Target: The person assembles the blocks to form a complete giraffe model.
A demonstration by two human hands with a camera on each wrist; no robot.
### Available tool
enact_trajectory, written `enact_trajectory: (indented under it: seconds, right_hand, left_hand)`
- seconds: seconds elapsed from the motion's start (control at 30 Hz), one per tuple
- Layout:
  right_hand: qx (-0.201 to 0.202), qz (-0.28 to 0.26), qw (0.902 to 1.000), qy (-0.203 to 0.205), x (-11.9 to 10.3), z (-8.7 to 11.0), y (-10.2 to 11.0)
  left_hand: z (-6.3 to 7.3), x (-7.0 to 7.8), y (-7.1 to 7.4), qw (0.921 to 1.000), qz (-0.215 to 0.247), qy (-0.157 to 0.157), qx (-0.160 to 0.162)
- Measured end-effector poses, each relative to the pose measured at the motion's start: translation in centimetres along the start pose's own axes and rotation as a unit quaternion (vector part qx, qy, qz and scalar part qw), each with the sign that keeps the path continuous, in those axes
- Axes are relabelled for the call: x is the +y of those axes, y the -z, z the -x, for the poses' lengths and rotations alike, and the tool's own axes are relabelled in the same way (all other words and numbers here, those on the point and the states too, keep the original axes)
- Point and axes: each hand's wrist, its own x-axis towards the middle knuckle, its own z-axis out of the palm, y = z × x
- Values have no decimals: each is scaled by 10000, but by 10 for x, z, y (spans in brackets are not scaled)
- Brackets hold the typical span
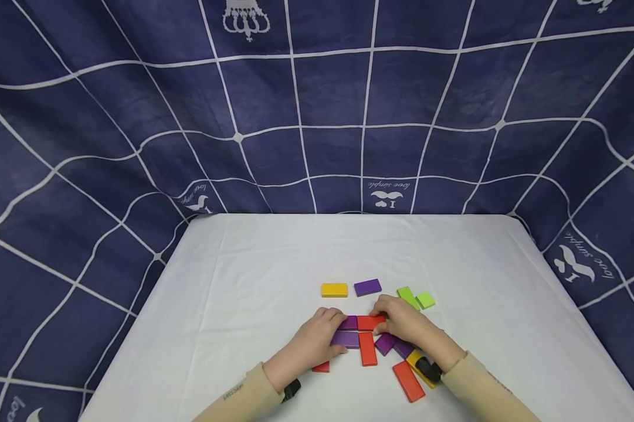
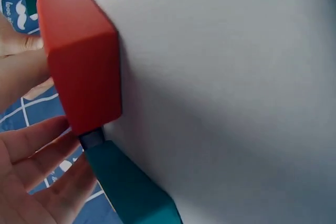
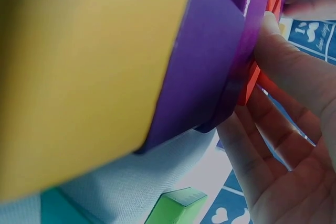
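At the left end of a small arrangement of flat blocks, my left hand (image 1: 312,339) bends its fingers over the far purple block (image 1: 351,322). Its thumb lies along the near side of a second purple block (image 1: 345,339). Opposite, my right hand (image 1: 401,319) pinches the right end of a red block (image 1: 368,323) between thumb and fingers. That red block lies end to end with the far purple one. Just below it, an upright red block (image 1: 368,349) points toward me. The left fingers hide part of the purple blocks.
Beyond the hands lie a yellow block (image 1: 335,290), a purple block (image 1: 368,287) and two green blocks (image 1: 409,298). Under the right forearm are purple pieces (image 1: 385,344), a yellow block (image 1: 421,368) and a red block (image 1: 409,381). Another red block (image 1: 321,367) sits by the left wrist.
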Motion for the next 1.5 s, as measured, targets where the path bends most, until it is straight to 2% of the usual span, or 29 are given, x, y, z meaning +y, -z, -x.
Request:
enact_trajectory:
  seconds: [0.37, 0.7, 0.97, 1.17, 1.3, 1.4, 1.5]
  right_hand:
    - [-15, -23, 10000, -94, -2, 1, -1]
    - [-44, 25, 10000, -57, -4, 1, 1]
    - [-63, -13, 9999, -82, -5, 2, -1]
    - [-162, 100, 9992, -353, -11, 4, 1]
    - [36, 366, 9978, -560, -23, 12, 4]
    - [338, 563, 9967, -478, -34, 22, 4]
    - [410, 736, 9958, -364, -45, 32, -2]
  left_hand:
    - [0, -1, -4, 9998, 142, 109, -61]
    - [-1, -5, -3, 9995, 315, 9, 26]
    - [-3, -7, -3, 9993, 355, 40, -67]
    - [-4, -8, -1, 9993, 371, -56, -61]
    - [-4, -7, 0, 9991, 409, -83, -84]
    - [-4, -7, 0, 9990, 419, -89, -94]
    - [-4, -7, 0, 9990, 427, -43, -115]
